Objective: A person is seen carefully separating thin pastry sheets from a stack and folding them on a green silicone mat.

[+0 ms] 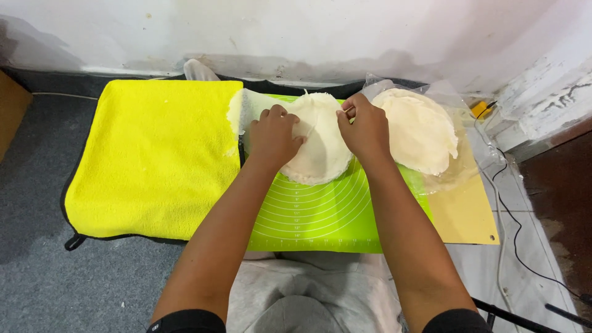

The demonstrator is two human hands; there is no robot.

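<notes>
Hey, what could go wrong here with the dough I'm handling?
The thin dough round under the left hand and right hand might tear if the fingers pinch or pull it. Its left edge lies at the yellow towel, so lint may stick. It may also touch the second round close by.

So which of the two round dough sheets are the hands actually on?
The one on the green mat, the left dough sheet: both the left hand and right hand press on it. The right dough sheet lies untouched on clear plastic.
</notes>
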